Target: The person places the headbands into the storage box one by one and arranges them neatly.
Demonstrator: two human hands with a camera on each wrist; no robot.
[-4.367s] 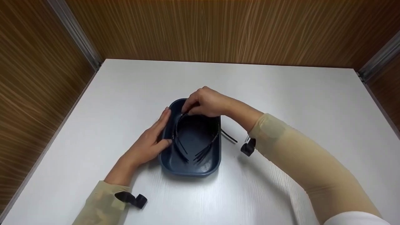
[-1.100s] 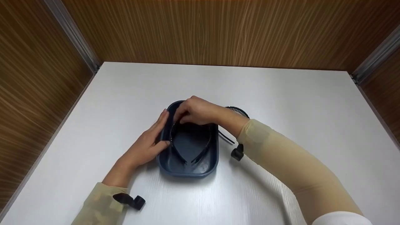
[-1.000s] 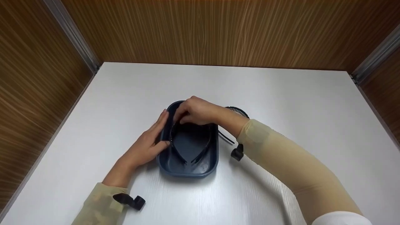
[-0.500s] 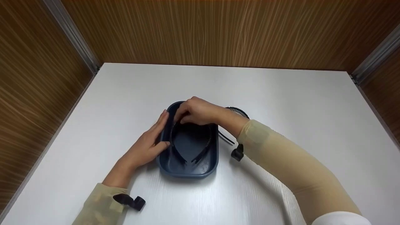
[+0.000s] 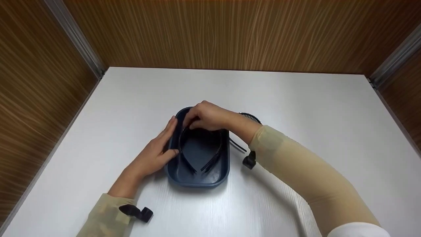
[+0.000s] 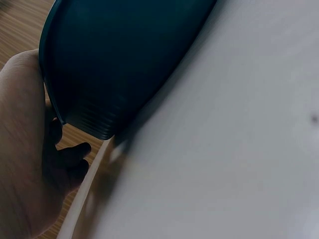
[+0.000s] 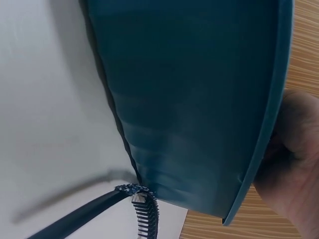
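On the white table (image 5: 296,108) a toothed headband (image 5: 251,117) lies just right of the blue tub (image 5: 197,179), partly hidden by the right forearm, while the left hand (image 5: 154,154) rests straight-fingered against the tub's side and the right hand (image 5: 209,115) curls over headbands (image 5: 200,153) inside, seemingly pinching them.

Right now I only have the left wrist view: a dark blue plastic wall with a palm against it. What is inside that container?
Observer: Inside the dark blue plastic tray lie thin black plastic headbands, with their open ends toward the person.
Operator: Where is the other hand?
Observer: The right hand is at the tray's far end, its fingers curled over the arch of the headbands.
Operator: Is anything lying outside the tray?
Observer: Yes, a black toothed headband lies on the white table to the right of the tray, partly hidden behind the right wrist.
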